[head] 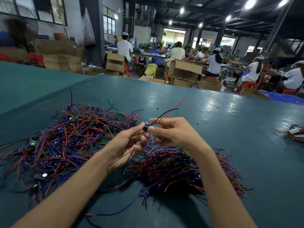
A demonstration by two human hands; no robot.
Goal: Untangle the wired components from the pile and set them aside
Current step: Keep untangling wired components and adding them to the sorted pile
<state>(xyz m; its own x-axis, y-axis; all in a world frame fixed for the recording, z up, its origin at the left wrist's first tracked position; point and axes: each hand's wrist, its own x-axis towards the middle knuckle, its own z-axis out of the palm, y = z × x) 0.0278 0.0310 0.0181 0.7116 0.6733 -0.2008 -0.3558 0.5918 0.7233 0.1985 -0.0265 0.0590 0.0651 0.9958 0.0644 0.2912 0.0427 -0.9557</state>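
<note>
We have the small dark wired component (146, 127) pinched between both hands, just right of the large tangled pile of red, blue and black wires (65, 137). Our left hand (130, 143) curls on one side of it, our right hand (172, 130) on the other. Its blue lead (131, 154) hangs toward the pile. We judge a quick pull could snag it there, dragging neighbours along or straining the wire's joint.

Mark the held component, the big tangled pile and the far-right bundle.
held component (145, 127): head view, its dark body.
big tangled pile (65, 139): head view, middle of its wires.
far-right bundle (296, 131): head view, its middle.
</note>
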